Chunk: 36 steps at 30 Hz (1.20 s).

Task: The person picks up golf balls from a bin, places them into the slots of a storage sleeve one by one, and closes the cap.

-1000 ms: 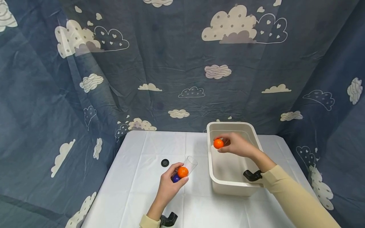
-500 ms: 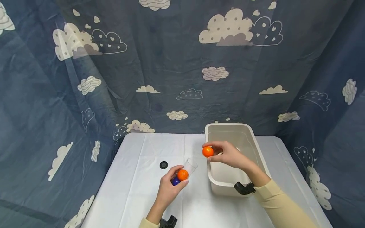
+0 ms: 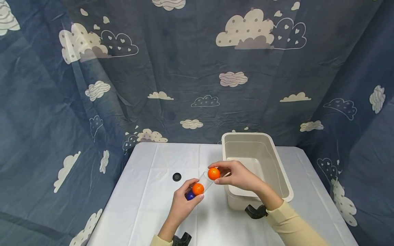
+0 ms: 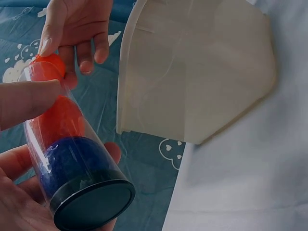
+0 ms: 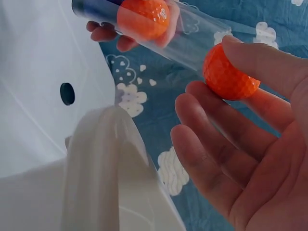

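Orange ball, pinched in the right hand, has moved from the bin to the mouth of the tube that the left hand grips.

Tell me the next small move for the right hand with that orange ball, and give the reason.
Probably ease the orange golf ball into the open mouth of the clear tube. The right hand pinches it right at that mouth, while the left hand holds the tube tilted toward it, an orange and a blue ball already inside.
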Tool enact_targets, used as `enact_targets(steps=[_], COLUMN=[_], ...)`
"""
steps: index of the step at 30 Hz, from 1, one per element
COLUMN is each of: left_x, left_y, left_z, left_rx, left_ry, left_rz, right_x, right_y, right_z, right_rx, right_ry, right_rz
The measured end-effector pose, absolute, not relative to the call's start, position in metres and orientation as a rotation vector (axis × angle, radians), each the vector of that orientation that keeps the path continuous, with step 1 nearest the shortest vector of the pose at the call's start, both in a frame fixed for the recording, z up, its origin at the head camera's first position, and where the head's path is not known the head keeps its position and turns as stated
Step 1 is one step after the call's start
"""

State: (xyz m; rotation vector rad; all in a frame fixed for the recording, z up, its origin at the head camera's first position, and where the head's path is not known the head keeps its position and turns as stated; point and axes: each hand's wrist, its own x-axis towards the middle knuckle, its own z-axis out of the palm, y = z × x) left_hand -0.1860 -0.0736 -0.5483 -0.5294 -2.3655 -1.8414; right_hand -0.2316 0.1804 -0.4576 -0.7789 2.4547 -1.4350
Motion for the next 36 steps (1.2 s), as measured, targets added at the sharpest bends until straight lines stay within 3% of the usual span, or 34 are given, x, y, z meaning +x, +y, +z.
enact_targets(steps=[20,36], left_x=[-0.177,-0.181], left_y=[-0.071,-0.088], left_z=[-0.534,-0.551], left_rx=[-0.455,-0.457], left_ry=[-2.419,-2.286], left_rz=[-1.797,-1.813], right_x=[-0.23,-0.227], right_y=[0.173,0.157], right_z=[-0.462,-0.459], right_rx=[-0.844,-0.805], right_ry=[2.441,2.393], right_rz=[-1.377,-1.434])
